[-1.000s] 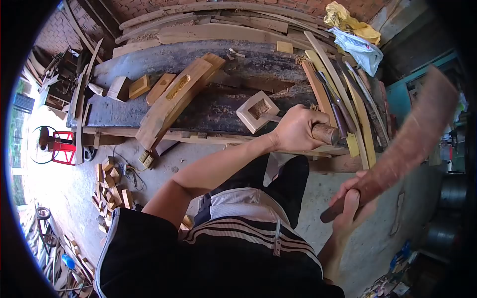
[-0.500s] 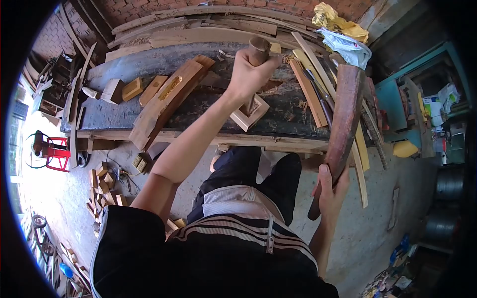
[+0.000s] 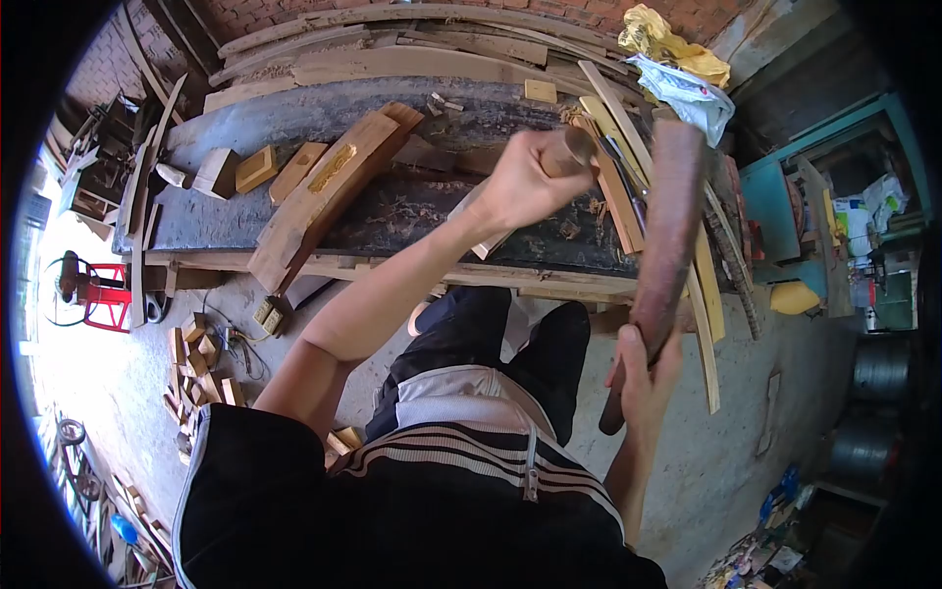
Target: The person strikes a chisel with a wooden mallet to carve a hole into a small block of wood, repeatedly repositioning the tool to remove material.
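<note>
My left hand (image 3: pixel 530 187) is closed around the round wooden handle of a chisel (image 3: pixel 568 150), held above the bench; its blade is hidden beneath the hand. Under my left wrist a small wooden block (image 3: pixel 483 249) lies near the bench's front edge, mostly covered by the forearm. My right hand (image 3: pixel 648 378) grips the narrow end of a long wooden mallet (image 3: pixel 672 216), which stands up at a slant with its thick end toward the bench. The mallet touches neither the chisel nor the block.
On the dark bench (image 3: pixel 216 226) lies a long timber (image 3: pixel 324 196) with a chiselled slot, beside several small blocks (image 3: pixel 257 169). Wooden strips (image 3: pixel 613 187) and tools lie at the right. Plastic bags (image 3: pixel 682 88) sit behind them. Offcuts (image 3: pixel 201 368) are piled on the floor.
My left hand has moved right with the chisel, away from over the recess in the small block. The mallet has shifted slightly left and stays in my right hand.
</note>
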Tool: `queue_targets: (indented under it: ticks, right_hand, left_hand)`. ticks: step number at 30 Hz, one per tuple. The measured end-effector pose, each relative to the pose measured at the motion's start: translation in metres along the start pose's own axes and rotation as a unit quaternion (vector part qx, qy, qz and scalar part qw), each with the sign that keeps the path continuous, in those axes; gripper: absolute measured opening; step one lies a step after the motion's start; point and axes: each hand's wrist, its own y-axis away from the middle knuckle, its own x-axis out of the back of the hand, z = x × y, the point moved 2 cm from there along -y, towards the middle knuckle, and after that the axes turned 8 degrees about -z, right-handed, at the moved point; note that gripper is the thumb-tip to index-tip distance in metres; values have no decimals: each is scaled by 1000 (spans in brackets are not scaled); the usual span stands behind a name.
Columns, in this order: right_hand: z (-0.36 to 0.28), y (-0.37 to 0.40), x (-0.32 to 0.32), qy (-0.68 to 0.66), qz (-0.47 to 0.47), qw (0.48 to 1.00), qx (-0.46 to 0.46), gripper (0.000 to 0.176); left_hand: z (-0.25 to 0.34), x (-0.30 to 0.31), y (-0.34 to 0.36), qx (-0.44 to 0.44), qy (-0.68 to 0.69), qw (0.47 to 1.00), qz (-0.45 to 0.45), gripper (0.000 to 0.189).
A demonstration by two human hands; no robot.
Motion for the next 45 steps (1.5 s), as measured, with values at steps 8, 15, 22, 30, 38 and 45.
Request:
queue_targets:
  ticks: [8, 15, 22, 30, 38, 45]
  right_hand:
    - [-48, -5, -5, 5, 21, 971, 239, 35]
    - [-38, 9, -5, 67, 4, 995, 74, 36]
    - [-14, -6, -4, 118, -3, 988, 101, 40]
    - [-6, 1, 0, 29, 32, 994, 100, 43]
    - [8, 3, 18, -13, 103, 972, 211, 48]
    - [13, 2, 7, -38, 101, 989, 102, 58]
  left_hand:
    - [0, -31, 20, -58, -103, 988, -101, 17]
    - [-1, -30, 28, -79, -72, 992, -73, 21]
    - [-4, -39, 32, -73, -91, 989, -92, 17]
    - [-4, -1, 7, -47, -21, 999, -13, 11]
    - [1, 34, -10, 18, 97, 991, 95, 21]
    - [-2, 20, -9, 22, 26, 998, 59, 17]
